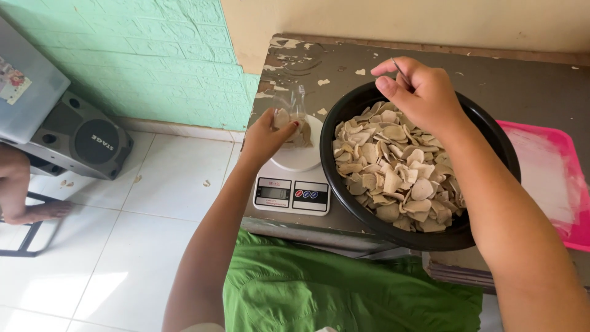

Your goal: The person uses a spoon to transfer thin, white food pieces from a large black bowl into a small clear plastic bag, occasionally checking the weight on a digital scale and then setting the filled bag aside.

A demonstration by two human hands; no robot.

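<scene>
At the far left of the frame, another person's bare arm [24,197] reaches over the white tiled floor [153,246] near a dark loudspeaker [83,138] standing against the green wall [147,55]; it plays no part in the work at the table. Moving right, at centre frame the left hand [265,136] is closed around the side of a small clear plastic bag [295,120] that stands on the round white platform of a digital kitchen scale [292,184], fingers and thumb pressed onto the film so its mouth stays up. The bag already holds a few pale chips. It looks thin, limp and slippery, likely to slump without support, so a hold near the rim suits it best. Right of the scale, touching it or nearly so, a wide black bowl [344,197] sits on the worn, peeling tabletop [522,80], heaped with dry, curled, beige chips [396,175]. They look very light, stiff and brittle, apt to snap under a hard squeeze, and are best taken loosely by the edges or scooped a few at a time. Above the bowl's upper rim the right hand [421,92] hovers with thumb and forefinger pinched together on something thin and dark; what it is cannot be told. At the right edge a pink tray [553,178] lies partly under the forearm.
</scene>
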